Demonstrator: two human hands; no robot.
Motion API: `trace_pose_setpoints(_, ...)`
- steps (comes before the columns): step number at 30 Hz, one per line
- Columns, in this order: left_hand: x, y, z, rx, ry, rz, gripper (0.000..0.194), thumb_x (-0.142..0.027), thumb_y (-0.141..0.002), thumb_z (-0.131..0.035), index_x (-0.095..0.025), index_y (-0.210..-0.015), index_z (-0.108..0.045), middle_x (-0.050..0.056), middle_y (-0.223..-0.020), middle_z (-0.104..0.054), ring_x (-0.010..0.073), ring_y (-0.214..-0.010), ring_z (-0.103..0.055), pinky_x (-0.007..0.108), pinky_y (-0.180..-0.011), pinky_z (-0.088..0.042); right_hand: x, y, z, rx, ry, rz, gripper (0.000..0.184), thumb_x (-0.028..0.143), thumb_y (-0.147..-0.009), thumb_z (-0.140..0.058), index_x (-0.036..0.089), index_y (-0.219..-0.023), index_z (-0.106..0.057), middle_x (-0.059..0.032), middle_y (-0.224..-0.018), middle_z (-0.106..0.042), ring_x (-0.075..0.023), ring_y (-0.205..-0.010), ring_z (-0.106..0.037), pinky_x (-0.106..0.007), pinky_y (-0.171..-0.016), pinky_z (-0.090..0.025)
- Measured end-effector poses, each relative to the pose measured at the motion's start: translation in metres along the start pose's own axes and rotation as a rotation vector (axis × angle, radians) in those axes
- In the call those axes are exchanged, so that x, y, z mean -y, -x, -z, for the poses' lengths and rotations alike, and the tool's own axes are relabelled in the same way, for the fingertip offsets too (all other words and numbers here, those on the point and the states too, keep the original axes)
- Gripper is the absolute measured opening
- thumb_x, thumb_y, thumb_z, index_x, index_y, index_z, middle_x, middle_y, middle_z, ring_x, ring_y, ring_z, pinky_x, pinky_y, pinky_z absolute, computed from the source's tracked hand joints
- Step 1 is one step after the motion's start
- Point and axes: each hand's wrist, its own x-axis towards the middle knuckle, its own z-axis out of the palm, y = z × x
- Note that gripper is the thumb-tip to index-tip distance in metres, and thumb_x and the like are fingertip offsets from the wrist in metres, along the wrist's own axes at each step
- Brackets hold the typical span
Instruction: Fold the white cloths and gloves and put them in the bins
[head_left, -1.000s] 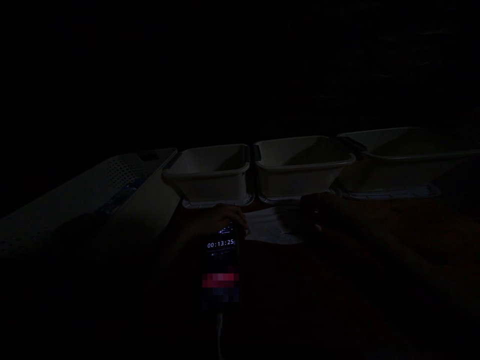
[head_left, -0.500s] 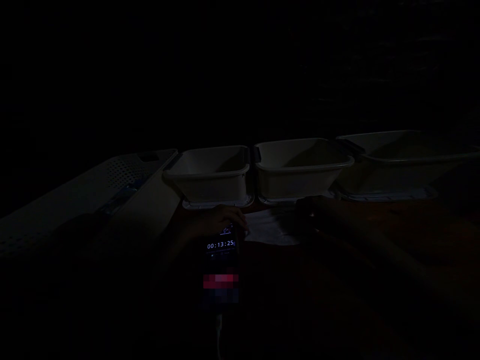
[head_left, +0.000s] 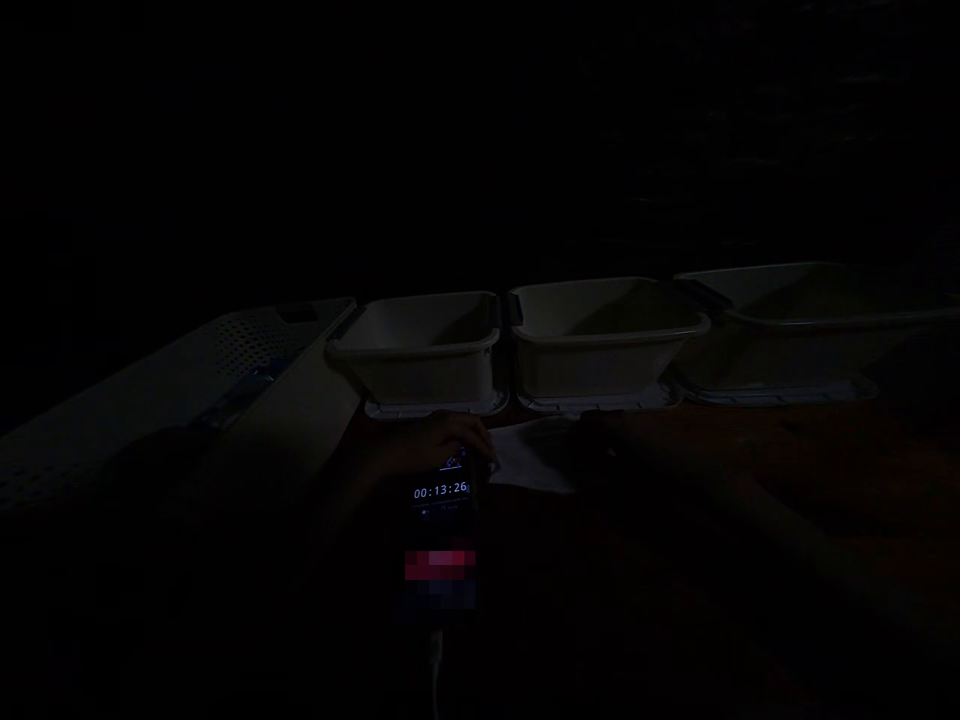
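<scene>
Touching the left end of a pale, thin sheet (head_left: 525, 458), the left hand (head_left: 456, 432) has loosely bent fingers, perhaps steadying that end; whether they pinch it is unclear. The right hand (head_left: 604, 436) is at the opposite end, too dark to judge its opening or grip. Between the hands, the sheet looks soft and whitish, its right part lost in shadow. The lit phone (head_left: 441, 520) lies just below the left hand, screen up, likely so its timer can be read. Beyond the hands stand three pale tubs (head_left: 431, 375).
</scene>
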Motion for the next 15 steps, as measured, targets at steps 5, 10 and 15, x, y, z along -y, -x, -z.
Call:
trace_pose_setpoints(5,-0.007,-0.001,0.000,-0.004,-0.009,0.036,0.041,0.001,-0.074,-0.035,-0.017,-0.094,-0.066,0.006,-0.104,-0.058,0.0131,-0.093,-0.056,0.027,-0.082,-0.044,-0.013,-0.004,0.004,0.044,0.071,-0.018,0.025,0.021,-0.081,-0.044,0.016,-0.092,-0.066,-0.0104,-0.093,-0.066,-0.0180,-0.079,-0.063,-0.025,-0.066,-0.047)
trace_pose_setpoints(10,-0.010,-0.001,0.000,-0.013,-0.017,0.037,0.040,0.001,-0.073,-0.036,-0.016,-0.093,-0.066,0.006,-0.104,-0.059,0.0138,-0.094,-0.056,0.028,-0.085,-0.043,-0.014,0.001,0.013,0.044,0.149,-0.007,0.024,0.021,-0.082,-0.043,0.017,-0.088,-0.066,-0.0088,-0.087,-0.067,-0.0154,-0.072,-0.061,-0.022,-0.062,-0.045)
trace_pose_setpoints(15,-0.010,-0.001,0.001,-0.014,-0.039,0.038,0.040,0.001,-0.073,-0.036,-0.016,-0.093,-0.066,0.006,-0.105,-0.059,0.0145,-0.095,-0.056,0.029,-0.086,-0.043,-0.017,0.001,0.022,0.041,0.257,0.096,0.022,0.018,-0.082,-0.044,0.017,-0.084,-0.066,-0.0085,-0.087,-0.067,-0.0147,-0.073,-0.061,-0.021,-0.060,-0.041)
